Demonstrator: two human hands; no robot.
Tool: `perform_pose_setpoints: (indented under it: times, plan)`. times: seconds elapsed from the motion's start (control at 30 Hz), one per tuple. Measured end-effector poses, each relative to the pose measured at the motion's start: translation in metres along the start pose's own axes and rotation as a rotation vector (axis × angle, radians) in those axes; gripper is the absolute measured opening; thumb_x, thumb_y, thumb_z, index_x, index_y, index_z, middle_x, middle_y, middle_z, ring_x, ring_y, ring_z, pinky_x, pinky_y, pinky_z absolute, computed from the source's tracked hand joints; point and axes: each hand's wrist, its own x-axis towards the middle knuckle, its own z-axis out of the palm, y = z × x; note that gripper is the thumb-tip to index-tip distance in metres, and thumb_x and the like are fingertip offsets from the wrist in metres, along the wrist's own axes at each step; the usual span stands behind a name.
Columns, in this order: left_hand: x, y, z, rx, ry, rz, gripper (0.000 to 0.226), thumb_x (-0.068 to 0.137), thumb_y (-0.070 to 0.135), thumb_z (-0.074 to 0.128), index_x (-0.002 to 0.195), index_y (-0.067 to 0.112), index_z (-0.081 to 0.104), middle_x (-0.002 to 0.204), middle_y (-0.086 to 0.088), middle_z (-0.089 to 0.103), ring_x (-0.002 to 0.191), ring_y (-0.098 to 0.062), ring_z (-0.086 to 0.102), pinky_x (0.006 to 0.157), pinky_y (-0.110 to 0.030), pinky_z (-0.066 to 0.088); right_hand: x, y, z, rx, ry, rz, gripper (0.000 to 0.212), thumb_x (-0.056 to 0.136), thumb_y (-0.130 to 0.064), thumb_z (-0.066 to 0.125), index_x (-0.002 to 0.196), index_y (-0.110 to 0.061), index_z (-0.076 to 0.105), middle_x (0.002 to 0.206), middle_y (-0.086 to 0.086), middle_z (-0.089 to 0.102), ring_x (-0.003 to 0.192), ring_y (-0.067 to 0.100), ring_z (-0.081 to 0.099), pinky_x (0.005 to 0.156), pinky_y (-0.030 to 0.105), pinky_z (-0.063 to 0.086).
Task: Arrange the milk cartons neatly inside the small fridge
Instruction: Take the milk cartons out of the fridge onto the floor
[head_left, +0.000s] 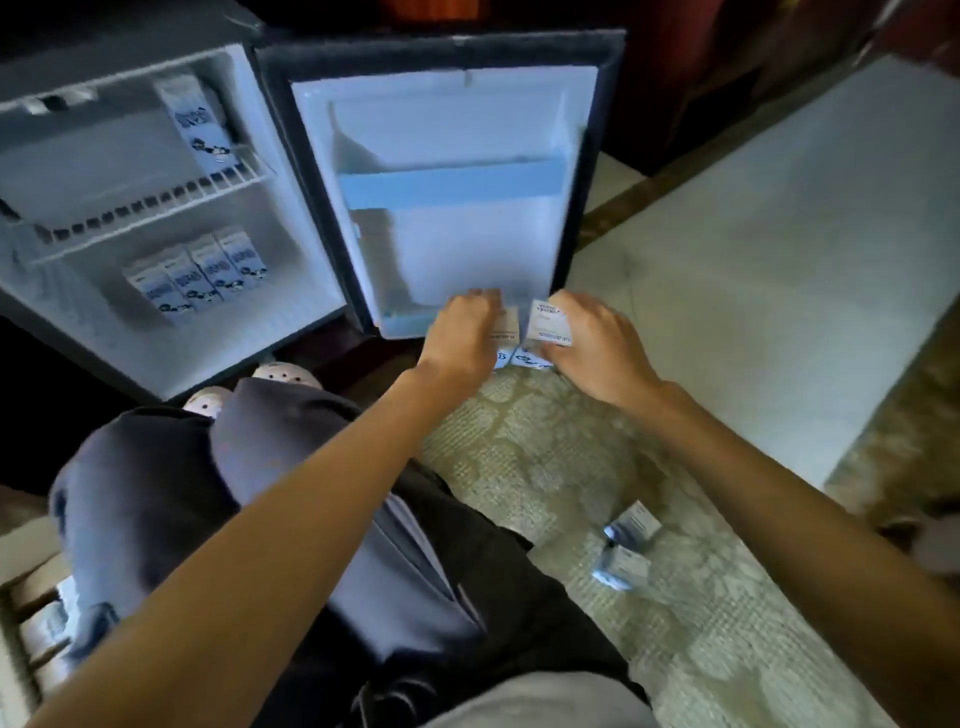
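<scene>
The small fridge (291, 332) stands open on the left, its door (441, 57) swung out to the middle. One milk carton (195, 122) stands on the wire shelf. A row of several cartons (200, 278) sits on the fridge floor. On the rug below the door, my left hand (465, 340) grips a carton (508, 325) and my right hand (597, 348) grips another carton (546, 322); both are side by side and partly hidden by my fingers. Two more cartons (626, 545) lie on the rug near my right forearm.
My knees in dark trousers (171, 467) and light shoes (285, 374) sit in front of the fridge. A pale patterned rug (571, 467) covers the floor. A white bed or mattress (779, 260) lies to the right. The door has a blue shelf rail (452, 182).
</scene>
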Motion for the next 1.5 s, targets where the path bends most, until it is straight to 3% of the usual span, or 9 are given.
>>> perform_pose_setpoints:
  times: [0.2,0.37,0.47,0.57,0.73,1.07,1.27,1.37,1.5]
  plan:
    - [-0.022,0.077,0.081,0.008,-0.199,0.166,0.039,0.086,-0.005,0.051,0.123,0.005,0.05,0.124,-0.015,0.055,0.112,-0.03,0.053,0.086,-0.034,0.046,-0.097,0.09,0.007,0.058,-0.063,0.408,0.037,0.084,-0.015,0.061,0.117,-0.008,0.047,0.117,0.013,0.055,0.108,0.03,0.051,0.073,0.026,0.031]
    - [-0.046,0.116,0.138,0.068,-0.419,0.242,0.036,0.087,-0.002,0.055,0.122,0.004,0.049,0.122,-0.018,0.055,0.109,-0.03,0.056,0.089,-0.036,0.051,-0.174,0.141,0.033,0.1,-0.039,0.665,0.045,0.084,-0.018,0.063,0.126,-0.009,0.046,0.122,0.014,0.056,0.114,0.031,0.052,0.086,0.034,0.044]
    - [-0.062,0.129,0.161,0.14,-0.47,0.333,0.041,0.089,-0.003,0.05,0.129,0.002,0.043,0.127,-0.017,0.05,0.116,-0.029,0.051,0.088,-0.033,0.047,-0.212,0.165,0.058,0.091,-0.068,0.801,0.052,0.082,-0.021,0.066,0.128,-0.009,0.047,0.121,0.016,0.059,0.112,0.033,0.055,0.089,0.038,0.047]
    - [-0.07,0.133,0.177,0.2,-0.505,0.37,0.043,0.09,-0.003,0.049,0.131,0.003,0.04,0.129,-0.015,0.049,0.117,-0.028,0.049,0.087,-0.032,0.045,-0.239,0.181,0.089,0.127,-0.128,0.934,0.04,0.083,-0.024,0.065,0.115,-0.006,0.05,0.112,0.018,0.062,0.103,0.034,0.06,0.081,0.038,0.049]
    - [-0.078,0.131,0.19,0.224,-0.556,0.365,0.038,0.088,-0.007,0.047,0.124,0.0,0.045,0.126,-0.016,0.051,0.116,-0.029,0.048,0.085,-0.033,0.043,-0.271,0.194,0.137,0.34,-0.177,1.153,0.037,0.084,-0.008,0.059,0.117,-0.001,0.045,0.116,0.021,0.061,0.108,0.036,0.057,0.084,0.038,0.046]
    - [-0.081,0.13,0.207,0.248,-0.619,0.373,0.038,0.086,-0.007,0.049,0.124,0.001,0.045,0.124,-0.016,0.052,0.114,-0.028,0.049,0.083,-0.033,0.046,-0.283,0.194,0.19,0.367,-0.213,1.115,0.042,0.087,0.005,0.043,0.129,0.0,0.042,0.118,0.025,0.054,0.109,0.038,0.054,0.084,0.038,0.045]
    - [-0.08,0.131,0.209,0.218,-0.629,0.393,0.041,0.087,-0.008,0.05,0.126,0.0,0.045,0.123,-0.017,0.053,0.113,-0.027,0.051,0.086,-0.032,0.05,-0.274,0.193,0.191,0.336,-0.304,1.093,0.037,0.085,0.0,0.052,0.122,-0.002,0.047,0.121,0.021,0.054,0.113,0.034,0.052,0.085,0.039,0.046]
    - [-0.079,0.128,0.207,0.182,-0.611,0.38,0.038,0.086,-0.008,0.052,0.123,0.0,0.048,0.121,-0.017,0.054,0.11,-0.027,0.052,0.086,-0.033,0.053,-0.272,0.191,0.181,0.279,-0.305,0.999,0.038,0.082,-0.005,0.059,0.118,-0.003,0.049,0.122,0.019,0.051,0.115,0.032,0.047,0.09,0.037,0.042]
    - [-0.076,0.126,0.204,0.15,-0.567,0.356,0.039,0.085,-0.008,0.055,0.123,0.0,0.051,0.12,-0.015,0.051,0.108,-0.026,0.052,0.084,-0.031,0.052,-0.249,0.183,0.144,0.35,-0.17,0.734,0.05,0.076,-0.011,0.07,0.122,-0.008,0.05,0.124,0.012,0.051,0.117,0.026,0.046,0.096,0.033,0.04]
